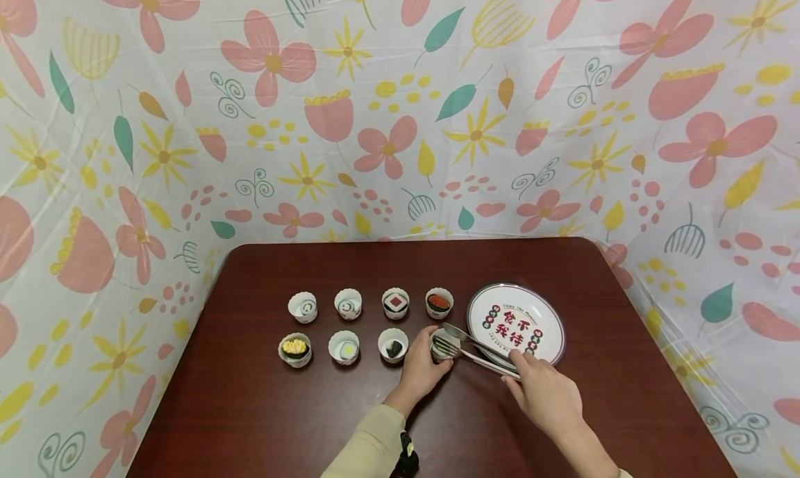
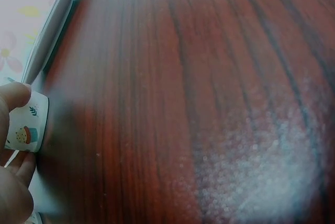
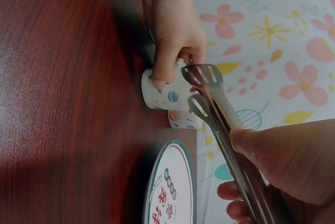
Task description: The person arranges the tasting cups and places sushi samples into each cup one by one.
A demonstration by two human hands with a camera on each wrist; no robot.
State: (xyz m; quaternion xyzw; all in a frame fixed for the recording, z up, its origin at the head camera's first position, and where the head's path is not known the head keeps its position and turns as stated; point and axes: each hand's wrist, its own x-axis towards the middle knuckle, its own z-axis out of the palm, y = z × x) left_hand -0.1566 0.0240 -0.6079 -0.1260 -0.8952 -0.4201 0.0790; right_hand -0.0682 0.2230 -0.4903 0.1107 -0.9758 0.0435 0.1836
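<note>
My left hand [image 1: 420, 372] grips a white printed paper cup [image 3: 157, 97] at the right end of the front row, thumb and fingers around its sides. In my right hand [image 1: 553, 394] I hold metal tongs [image 3: 221, 141] with slotted tips. Those tips are spread apart at the cup's mouth, and the cup's contents are hidden behind them in the head view. Just behind this cup stands another cup [image 1: 439, 312] with an orange-topped sushi piece. A round white plate [image 1: 540, 318] with red characters lies beneath and beyond the tongs. The left wrist view shows the gripped cup's printed wall [image 2: 32, 124].
Several similar cups with small sushi pieces stand in two rows to the left, among them a yellow-topped one [image 1: 295, 349] and one with a dark triangular piece [image 1: 393, 347]. The brown table [image 1: 262, 422] ends at a flowered cloth backdrop [image 1: 387, 144].
</note>
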